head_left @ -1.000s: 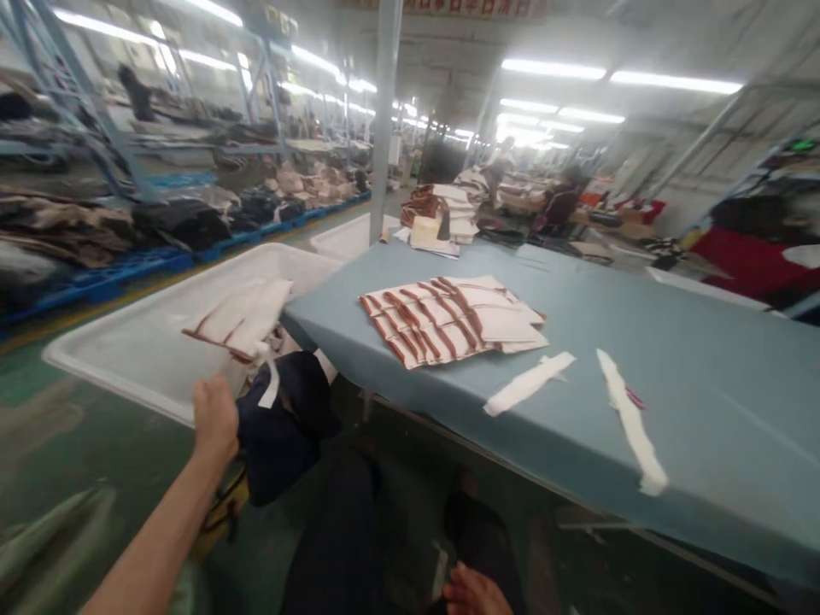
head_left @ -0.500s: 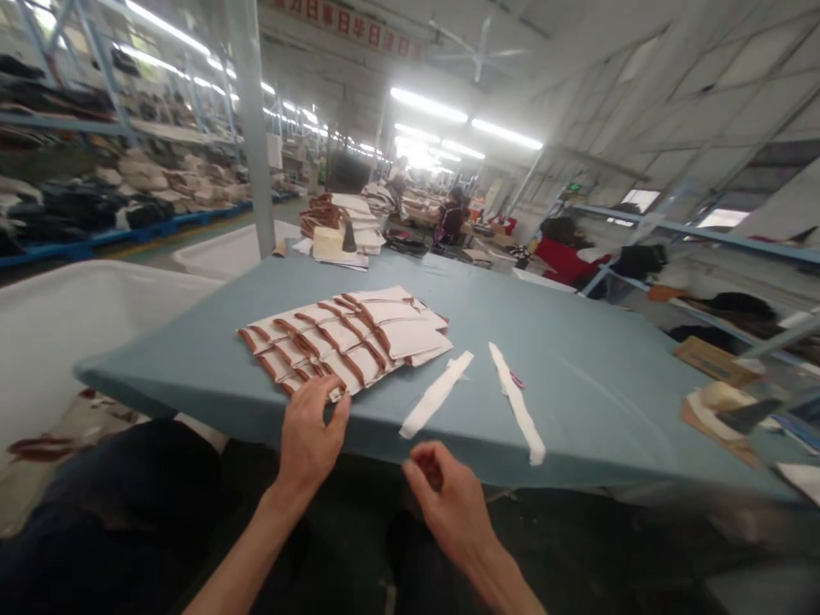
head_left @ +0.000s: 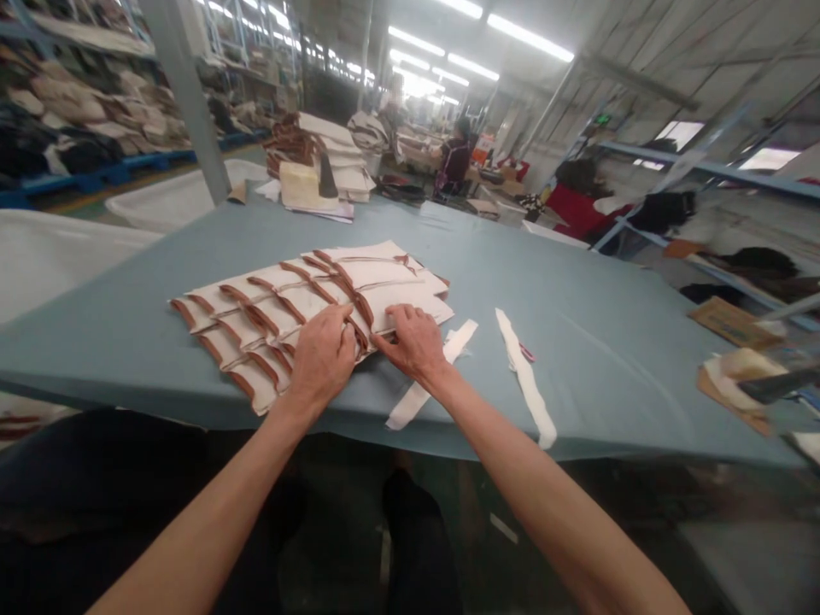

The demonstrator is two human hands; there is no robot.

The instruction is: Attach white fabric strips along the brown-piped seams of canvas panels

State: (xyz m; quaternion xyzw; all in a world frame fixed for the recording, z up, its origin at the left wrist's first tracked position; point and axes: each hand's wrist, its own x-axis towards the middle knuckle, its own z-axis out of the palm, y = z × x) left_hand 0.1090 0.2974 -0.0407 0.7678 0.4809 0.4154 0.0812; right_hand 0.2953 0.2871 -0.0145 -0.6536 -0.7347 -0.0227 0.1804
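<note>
Overlapping rows of cream fabric pieces with brown edges (head_left: 282, 301) lie fanned out on the table. At their near edge my left hand (head_left: 325, 348) has its fingers curled and its thumb against the brown edges. Just to the right, my right hand (head_left: 415, 343) grips the near edge of the top pieces, fingers above and thumb at the rim. The fingertips of both hands are partly hidden among the layers. One white strip (head_left: 410, 406) passes under my right wrist; a second white strip (head_left: 526, 380) lies farther right, beside a small dark-pink item (head_left: 526, 352).
The table has a blue-green cover (head_left: 602, 367). At its back left are stacked cream pieces (head_left: 336, 149) and a yellowish block (head_left: 300, 184). A metal post (head_left: 189, 94) and white tubs (head_left: 64, 252) stand left. Cardboard (head_left: 730, 323) lies right. Another person (head_left: 453, 158) is in the background.
Both hands have moved forward onto the cream pieces; my right hand came up from in front of the table edge. The view has tilted down and come closer to the table.
</note>
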